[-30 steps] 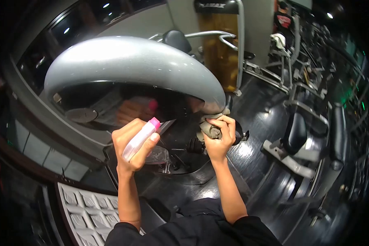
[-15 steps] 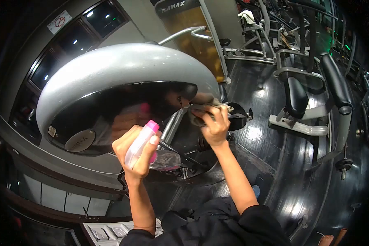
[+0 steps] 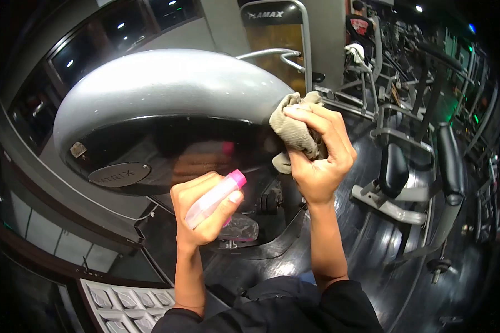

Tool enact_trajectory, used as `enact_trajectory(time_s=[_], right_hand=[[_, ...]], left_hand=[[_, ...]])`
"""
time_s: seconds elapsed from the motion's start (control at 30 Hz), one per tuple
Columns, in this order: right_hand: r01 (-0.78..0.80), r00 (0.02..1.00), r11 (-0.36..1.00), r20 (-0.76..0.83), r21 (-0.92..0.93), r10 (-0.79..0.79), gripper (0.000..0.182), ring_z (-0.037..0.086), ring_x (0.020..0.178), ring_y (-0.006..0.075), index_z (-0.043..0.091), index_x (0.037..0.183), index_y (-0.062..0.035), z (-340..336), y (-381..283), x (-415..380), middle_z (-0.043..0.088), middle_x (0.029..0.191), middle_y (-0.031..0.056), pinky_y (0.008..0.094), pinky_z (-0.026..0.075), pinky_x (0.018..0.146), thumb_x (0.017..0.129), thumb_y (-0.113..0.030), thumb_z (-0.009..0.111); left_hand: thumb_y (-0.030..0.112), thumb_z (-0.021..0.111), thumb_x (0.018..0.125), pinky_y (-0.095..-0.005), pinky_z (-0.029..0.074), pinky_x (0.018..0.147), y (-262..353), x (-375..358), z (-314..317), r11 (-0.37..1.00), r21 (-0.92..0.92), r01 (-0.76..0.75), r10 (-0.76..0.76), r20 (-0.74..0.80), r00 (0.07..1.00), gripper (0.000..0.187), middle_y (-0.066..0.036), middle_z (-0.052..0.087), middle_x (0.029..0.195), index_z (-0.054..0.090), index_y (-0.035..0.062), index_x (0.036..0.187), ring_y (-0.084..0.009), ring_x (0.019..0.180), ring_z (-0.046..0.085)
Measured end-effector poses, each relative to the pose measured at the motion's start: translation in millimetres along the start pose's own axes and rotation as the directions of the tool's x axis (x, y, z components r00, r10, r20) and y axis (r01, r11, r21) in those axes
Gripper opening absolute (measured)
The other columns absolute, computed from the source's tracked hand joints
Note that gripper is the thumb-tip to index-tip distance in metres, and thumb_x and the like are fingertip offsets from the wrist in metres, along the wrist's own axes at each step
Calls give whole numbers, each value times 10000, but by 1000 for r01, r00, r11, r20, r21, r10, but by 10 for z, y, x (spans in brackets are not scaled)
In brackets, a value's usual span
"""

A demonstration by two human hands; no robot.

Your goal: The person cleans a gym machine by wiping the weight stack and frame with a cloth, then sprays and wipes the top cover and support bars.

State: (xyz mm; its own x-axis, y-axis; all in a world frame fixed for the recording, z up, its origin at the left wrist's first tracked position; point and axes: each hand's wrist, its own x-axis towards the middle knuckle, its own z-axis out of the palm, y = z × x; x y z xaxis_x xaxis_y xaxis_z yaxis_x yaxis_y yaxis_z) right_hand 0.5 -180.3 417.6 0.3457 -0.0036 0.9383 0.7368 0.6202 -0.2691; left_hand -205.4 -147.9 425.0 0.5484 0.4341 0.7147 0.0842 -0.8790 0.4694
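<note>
A pink-topped spray bottle (image 3: 215, 201) is gripped in my left hand (image 3: 197, 213), its translucent body slanting up to the right. My right hand (image 3: 325, 155) pinches a crumpled grey-beige cloth (image 3: 294, 129) against the right end of a large rounded machine cover (image 3: 172, 77). That cover is silver above, with a glossy black panel (image 3: 166, 150) below that mirrors my left hand and the bottle. An oval badge (image 3: 120, 176) sits at the panel's lower left. My left hand is in front of the panel's lower edge.
Behind the cover stands a weight machine (image 3: 278, 44) with a metal handle. Padded benches (image 3: 395, 169) and racks fill the right side, on a shiny dark floor (image 3: 372, 244). A person (image 3: 361, 28) is at the far back. A moulded grey panel (image 3: 122, 311) lies at lower left.
My right hand has moved up and right with the cloth, from the panel's lower edge to the cover's right end. My left hand shifted slightly right, still holding the bottle. The view has turned.
</note>
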Motion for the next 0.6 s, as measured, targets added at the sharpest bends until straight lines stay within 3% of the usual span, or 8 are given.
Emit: enact_trajectory(time_s=[0.03, 0.17, 0.27, 0.37, 0.47, 0.6], right_hand=[[50, 997, 998, 54, -24, -48, 461, 627, 834, 249, 751, 952, -107, -14, -9, 100, 690, 946, 57, 338, 515, 767, 516, 39, 706], [113, 963, 993, 242, 38, -119, 341, 633, 781, 220, 771, 917, -157, -264, 134, 91, 677, 899, 34, 333, 515, 725, 586, -90, 818], [53, 959, 999, 279, -2, -51, 320, 623, 755, 200, 779, 858, -150, -506, 373, -186, 620, 867, 36, 313, 505, 670, 554, -90, 857], [24, 947, 1000, 320, -13, -18, 331, 623, 766, 207, 776, 869, -147, -636, 616, -228, 634, 874, 32, 326, 508, 689, 555, -75, 851], [125, 925, 992, 359, 33, -128, 346, 627, 802, 233, 773, 898, -148, -612, 649, -53, 662, 904, 29, 348, 511, 719, 561, -86, 826], [205, 885, 945, 365, 254, -290, 406, 628, 871, 274, 768, 961, -166, -294, 446, 327, 696, 991, 37, 372, 514, 746, 560, -103, 748]], left_hand=[[148, 692, 763, -319, 386, 492, 31, 1, 18, 999, -29, 31, -32, -26, 999, 181, -109, 558, 592, 639, -15, 705, -246, 486, 515], [166, 696, 746, -320, 378, 480, 39, -15, 12, 998, 18, 55, -55, -20, 998, 196, -100, 547, 574, 637, -8, 679, -245, 477, 510], [178, 693, 749, -313, 381, 476, 59, -28, 38, 997, -15, 80, -81, -59, 995, 197, -97, 556, 571, 649, -3, 685, -236, 475, 526], [191, 689, 756, -301, 391, 473, 68, -33, 77, 998, 18, 62, -60, -98, 993, 200, -89, 575, 572, 666, 0, 700, -211, 474, 544], [198, 683, 765, -291, 404, 473, 114, -40, 153, 995, 13, 96, -92, -182, 979, 201, -77, 591, 574, 683, 2, 719, -186, 475, 555], [182, 670, 776, -284, 426, 509, 266, -88, 375, 980, 42, 193, -170, -321, 932, 198, -95, 621, 640, 685, -15, 764, -190, 522, 581]])
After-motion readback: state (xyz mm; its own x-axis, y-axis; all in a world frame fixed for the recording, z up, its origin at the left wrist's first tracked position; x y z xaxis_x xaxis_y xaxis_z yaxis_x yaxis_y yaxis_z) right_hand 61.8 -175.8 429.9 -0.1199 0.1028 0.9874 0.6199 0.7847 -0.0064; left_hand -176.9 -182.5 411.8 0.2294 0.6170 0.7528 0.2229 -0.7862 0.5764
